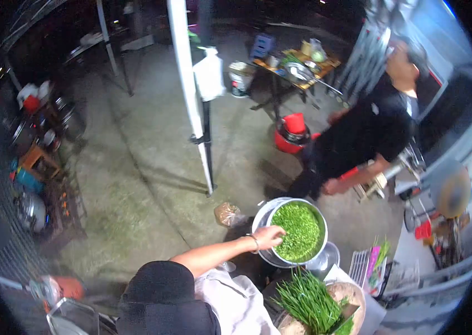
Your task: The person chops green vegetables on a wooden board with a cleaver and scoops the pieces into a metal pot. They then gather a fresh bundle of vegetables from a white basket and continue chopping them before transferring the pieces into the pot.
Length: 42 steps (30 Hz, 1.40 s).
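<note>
Bright green chopped greens (298, 230) fill a round metal bowl (324, 245), and the person's left hand (269, 237) is at the side of this bowl nearest them, fingers bent down at the edge of the greens; whether they pinch any is too small to tell. A thin bracelet (254, 242) circles that wrist. The right hand is out of view, so its state cannot be told. Beneath the bowl, a wider metal basin (262, 218) shows along one side, and a clear bag of brown contents (229, 214) lies on the concrete floor (152, 223) near it. Just beside the bowl, toward the bottom of the view, long uncut chives (308, 298) are heaped on a round board (356, 293), with a dark-bladed knife (346, 317) against them. White cloth (236, 301) and a black cap (160, 285) show at the lower edge. Beyond the bowl stands another person in a black shirt (367, 125), one hand (332, 186) lowered near it. Farther off, a red bucket (287, 142) sits on the floor beside a low table (328, 62) bearing a metal pan (298, 71).
</note>
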Motion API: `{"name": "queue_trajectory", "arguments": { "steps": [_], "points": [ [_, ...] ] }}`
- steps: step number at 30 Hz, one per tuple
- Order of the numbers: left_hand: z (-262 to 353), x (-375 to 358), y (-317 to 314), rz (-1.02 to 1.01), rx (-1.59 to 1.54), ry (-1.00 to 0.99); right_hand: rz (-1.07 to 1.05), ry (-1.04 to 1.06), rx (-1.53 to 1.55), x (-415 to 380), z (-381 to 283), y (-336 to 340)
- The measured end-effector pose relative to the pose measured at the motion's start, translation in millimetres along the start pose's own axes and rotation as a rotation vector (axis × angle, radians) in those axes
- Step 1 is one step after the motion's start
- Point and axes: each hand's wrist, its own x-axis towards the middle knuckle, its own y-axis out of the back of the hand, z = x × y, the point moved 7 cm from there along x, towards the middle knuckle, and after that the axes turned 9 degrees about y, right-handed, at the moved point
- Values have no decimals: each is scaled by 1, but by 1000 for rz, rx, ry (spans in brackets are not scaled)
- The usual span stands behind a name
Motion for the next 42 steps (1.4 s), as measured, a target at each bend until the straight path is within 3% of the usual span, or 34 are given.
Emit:
{"name": "queue_trajectory", "arguments": {
  "steps": [2, 6, 7, 8, 10, 11, 12, 13, 14, 16, 18, 22, 29, 36, 42],
  "points": [
    [42, 24, -54, -99, -37, -219, 44, -11, 29, -11, -3, 2],
    [129, 17, -132, -476, -105, -362, 187, 89, 270, -2, -90, 48],
    [143, 14, -153, -536, -71, -414, 198, -62, 262, -9, -93, 49],
    [155, 12, -170, -591, -34, -467, 105, -128, 298, -8, -108, 59],
    [172, 5, -204, -605, 42, -602, 135, -202, 316, -10, -130, 72],
    [195, 0, -206, -665, 53, -645, 240, -37, 221, -9, -138, 77],
    [200, -1, -224, -667, 73, -702, 330, -3, 168, -12, -132, 71],
    [210, -4, -240, -756, 43, -746, 193, -159, 191, -13, -130, 72],
    [222, -5, -249, -785, 96, -756, 68, -345, 314, -9, -140, 82],
    [226, -5, -280, -803, 96, -784, 81, -304, 223, -9, -131, 75],
    [210, -4, -319, -949, 432, -653, 72, -320, 195, -6, -132, 74],
    [213, -27, -346, -955, 643, -670, 23, -338, 201, -4, -135, 78],
    [222, -66, -354, -726, 957, -704, -42, -317, 291, -1, -130, 87],
    [210, -76, -361, -662, 797, -599, -45, -269, 387, -10, -133, 142],
    [213, -78, -359, -582, 813, -636, -202, -312, 315, -43, -156, 190]
  ]
}}
